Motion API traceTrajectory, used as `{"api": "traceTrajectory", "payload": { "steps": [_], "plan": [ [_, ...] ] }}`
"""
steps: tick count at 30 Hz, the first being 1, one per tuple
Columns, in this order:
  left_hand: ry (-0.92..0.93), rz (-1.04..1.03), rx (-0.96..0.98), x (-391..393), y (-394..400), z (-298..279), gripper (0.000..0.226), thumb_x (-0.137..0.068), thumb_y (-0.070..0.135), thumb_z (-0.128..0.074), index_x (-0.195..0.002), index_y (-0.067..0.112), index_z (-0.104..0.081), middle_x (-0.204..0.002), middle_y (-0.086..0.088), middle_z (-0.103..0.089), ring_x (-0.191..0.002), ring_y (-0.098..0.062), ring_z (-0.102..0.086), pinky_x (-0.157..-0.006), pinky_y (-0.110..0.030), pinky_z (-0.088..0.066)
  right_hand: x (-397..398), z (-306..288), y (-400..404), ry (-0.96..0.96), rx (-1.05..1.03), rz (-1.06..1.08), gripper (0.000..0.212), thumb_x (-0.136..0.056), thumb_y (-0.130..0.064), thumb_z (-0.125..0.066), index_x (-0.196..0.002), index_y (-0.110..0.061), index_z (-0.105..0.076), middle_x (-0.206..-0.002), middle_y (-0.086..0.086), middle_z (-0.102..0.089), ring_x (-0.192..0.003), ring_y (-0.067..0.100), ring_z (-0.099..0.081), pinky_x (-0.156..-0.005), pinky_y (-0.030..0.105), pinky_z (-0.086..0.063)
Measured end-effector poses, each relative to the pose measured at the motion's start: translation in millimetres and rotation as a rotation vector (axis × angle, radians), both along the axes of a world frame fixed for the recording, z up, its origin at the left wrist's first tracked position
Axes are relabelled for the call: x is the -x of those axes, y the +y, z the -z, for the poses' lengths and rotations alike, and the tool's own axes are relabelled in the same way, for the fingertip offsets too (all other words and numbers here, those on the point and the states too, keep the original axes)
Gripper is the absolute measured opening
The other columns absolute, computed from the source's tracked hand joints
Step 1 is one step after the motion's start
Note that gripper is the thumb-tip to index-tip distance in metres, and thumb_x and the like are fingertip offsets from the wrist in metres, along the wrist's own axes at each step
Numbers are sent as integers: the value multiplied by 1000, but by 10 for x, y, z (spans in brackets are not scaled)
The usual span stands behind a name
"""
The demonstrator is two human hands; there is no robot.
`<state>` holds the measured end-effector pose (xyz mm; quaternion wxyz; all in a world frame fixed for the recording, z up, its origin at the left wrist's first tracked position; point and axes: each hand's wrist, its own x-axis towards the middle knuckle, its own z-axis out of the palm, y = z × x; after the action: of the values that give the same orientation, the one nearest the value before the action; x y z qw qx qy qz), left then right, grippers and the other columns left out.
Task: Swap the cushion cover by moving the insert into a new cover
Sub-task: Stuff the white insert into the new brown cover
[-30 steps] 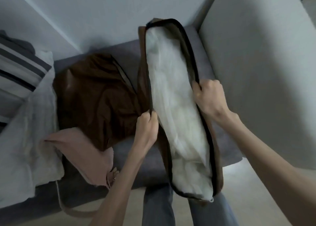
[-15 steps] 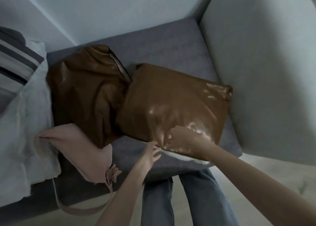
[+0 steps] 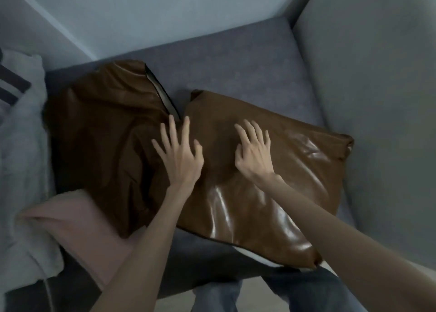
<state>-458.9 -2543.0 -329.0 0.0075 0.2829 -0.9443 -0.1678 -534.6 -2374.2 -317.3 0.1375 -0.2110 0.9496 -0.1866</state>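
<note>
Head view, close, looking steeply down over sofa seat [image 3: 236, 59]

Brown cover [image 3: 271, 170] hides most of white insert [image 3: 250, 252].

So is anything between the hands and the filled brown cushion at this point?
Nothing visible. Both the left hand and right hand lie with spread fingers directly on the filled brown cushion. The left hand sits at its edge beside the empty brown cover. A strip of white insert shows at the near edge.

Dim, bluish light. White glare streaks shine on the glossy brown leather-look cushion cover [image 3: 271, 182]. The whole picture is soft; the pink fabric bag [image 3: 77, 222] is smeared. Wide-angle bending at the edges.
</note>
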Motion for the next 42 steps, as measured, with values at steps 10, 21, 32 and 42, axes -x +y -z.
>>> {"api": "traceTrajectory", "payload": {
  "steps": [10,21,32,42],
  "plan": [
    [-166,302,-36,-643,1214,1079,52,-95,43,-37,-146,36,-33,-158,-4,-24,-145,-28,-23,-116,-52,-15,3,1084,381,148,-271,-190,49,-93,-33,-39,-139,-19,-43,-145,14,-41,-134,33,-38,-109,51,-28],
    [-400,-550,-1196,1201,-787,857,100,-58,78,-67,-136,16,-53,-129,-6,-61,-112,-31,-61,-103,-42,-44,1797,986,-1048,-646,-141,121,77,-81,-68,-50,-128,-7,-52,-133,16,-54,-120,36,-51,-104,45,-40],
    [-383,-315,-1360,1446,-906,723,51,-65,58,-73,-94,17,-78,-101,-10,-75,-91,-29,-71,-88,-39,-54,1568,483,-852,-389,336,114,25,-88,-47,-59,-92,-21,-60,-88,-1,-65,-90,17,-61,-75,25,-41],
    [256,-137,-817,1274,-715,549,32,-100,19,-48,-78,7,-66,-72,-4,-65,-65,-7,-59,-60,-23,-40,2133,416,-1375,-711,91,34,28,-82,-22,-57,-99,-5,-72,-94,7,-71,-78,17,-64,-60,19,-48]
  ]
}}
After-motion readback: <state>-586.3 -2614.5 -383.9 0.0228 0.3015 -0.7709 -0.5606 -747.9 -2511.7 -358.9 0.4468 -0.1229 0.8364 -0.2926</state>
